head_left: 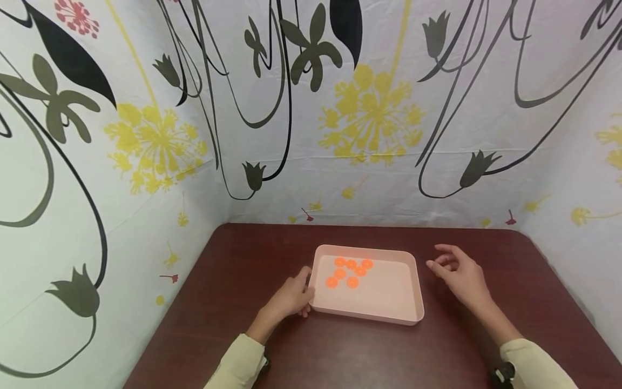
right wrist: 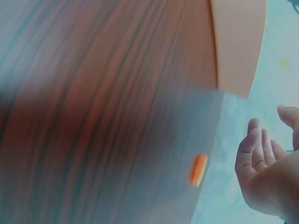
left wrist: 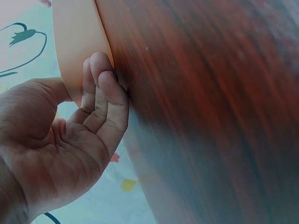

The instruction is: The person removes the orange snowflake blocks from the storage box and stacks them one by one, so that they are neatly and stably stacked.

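A shallow pale-pink tray [head_left: 384, 294] lies on the dark wood table. Several flat, bright orange discs [head_left: 352, 282] are spread over its left half. My left hand [head_left: 290, 296] grips the tray's left edge. In the left wrist view, the thumb passes behind the tray wall [left wrist: 81, 37] and the fingers [left wrist: 114, 100] lie against its outer side. To the right of the tray, apart from it, my right hand [head_left: 464, 278] hovers with loosely bent fingers and holds nothing. An orange piece [right wrist: 199, 171] rests on the table near that hand in the right wrist view; the head view does not show it.
The reddish-brown table [head_left: 340, 356] extends around the tray on every side. Behind it and to both sides hangs a white cloth [head_left: 301, 135] printed with flowers and stems. Dark bands [head_left: 502, 373] circle the wrists by the light sleeves [head_left: 532, 364].
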Tool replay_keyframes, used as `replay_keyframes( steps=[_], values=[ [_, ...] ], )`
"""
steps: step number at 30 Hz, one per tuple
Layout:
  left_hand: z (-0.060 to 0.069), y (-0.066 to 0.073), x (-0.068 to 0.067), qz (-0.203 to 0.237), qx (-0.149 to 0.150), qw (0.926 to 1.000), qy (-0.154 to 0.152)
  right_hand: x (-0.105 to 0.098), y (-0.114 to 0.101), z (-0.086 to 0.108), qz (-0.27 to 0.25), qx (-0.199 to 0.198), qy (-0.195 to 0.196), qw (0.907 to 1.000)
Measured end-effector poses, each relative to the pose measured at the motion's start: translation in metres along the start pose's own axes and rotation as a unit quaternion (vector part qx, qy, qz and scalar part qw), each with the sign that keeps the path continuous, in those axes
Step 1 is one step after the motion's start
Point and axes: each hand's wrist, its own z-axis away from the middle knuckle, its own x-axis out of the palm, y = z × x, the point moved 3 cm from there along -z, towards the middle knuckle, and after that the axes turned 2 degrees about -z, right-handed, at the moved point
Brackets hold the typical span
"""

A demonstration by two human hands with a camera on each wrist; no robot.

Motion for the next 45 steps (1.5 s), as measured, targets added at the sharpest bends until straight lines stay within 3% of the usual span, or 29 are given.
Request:
replay_keyframes(
  steps=[5, 10, 16, 22, 24, 29, 36, 40, 45],
  values=[
    [-0.001, 0.000, 0.001, -0.005, 0.004, 1.0000, 0.000, 0.014, -0.022, 0.002, -0.061, 0.006, 0.000, 0.9981],
    [-0.002, -0.001, 0.001, -0.008, -0.004, 1.0000, 0.003, 0.031, -0.044, 0.003, -0.102, -0.004, -0.041, 0.9940],
    [-0.001, -0.001, 0.002, -0.004, -0.001, 1.0000, 0.003, 0.062, -0.061, 0.007, -0.134, 0.000, -0.118, 0.9839],
    [-0.001, -0.001, 0.002, -0.003, -0.003, 1.0000, 0.004, 0.088, -0.073, 0.011, -0.132, -0.065, -0.222, 0.9638],
    [0.000, 0.000, 0.001, -0.002, -0.003, 1.0000, 0.005, 0.095, -0.075, 0.013, -0.133, -0.061, -0.241, 0.9594],
    [0.001, 0.002, 0.001, 0.000, -0.006, 1.0000, 0.006, 0.111, -0.080, 0.016, -0.141, -0.015, -0.261, 0.9550],
    [0.001, 0.001, 0.001, 0.005, -0.010, 0.9999, 0.001, 0.126, -0.088, 0.018, -0.147, -0.007, -0.289, 0.9461],
    [0.001, 0.001, 0.001, 0.010, -0.012, 0.9999, -0.002, 0.132, -0.090, 0.018, -0.132, -0.007, -0.283, 0.9502],
    [0.001, 0.000, 0.000, 0.010, -0.007, 0.9999, 0.000, 0.139, -0.088, 0.017, -0.073, -0.024, -0.260, 0.9625]
  ],
)
